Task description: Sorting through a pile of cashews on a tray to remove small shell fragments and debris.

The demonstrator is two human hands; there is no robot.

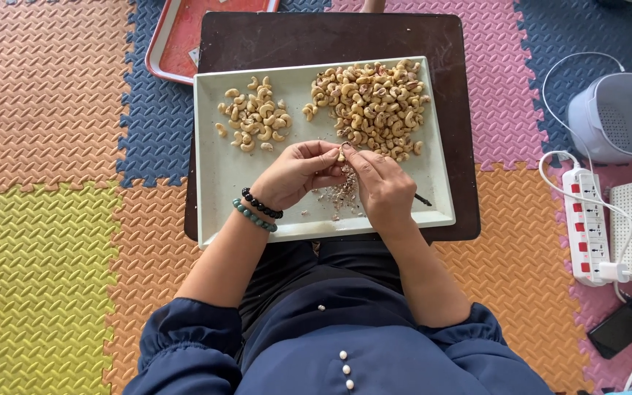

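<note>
Head view: a single cashew (341,154) sits pinched between the fingertips of both hands, held just above the pale tray (217,175). The left hand (294,174) is closed around the nut from the side, and the right hand (380,184) is closed on it too, with a thin dark tool (423,199) poking out past its far side. Directly beneath the hands lies a small heap of skin flakes (341,194). Beyond the right hand is a big pile of brownish, unpeeled cashews (374,102); beyond the left hand is a smaller pile of pale, clean cashews (254,117). The step in hand looks like skinning one nut. The next move would call for a light scrape without cracking the kernel. The tray rests on a dark board (330,36) over foam floor mats (53,219).
</note>
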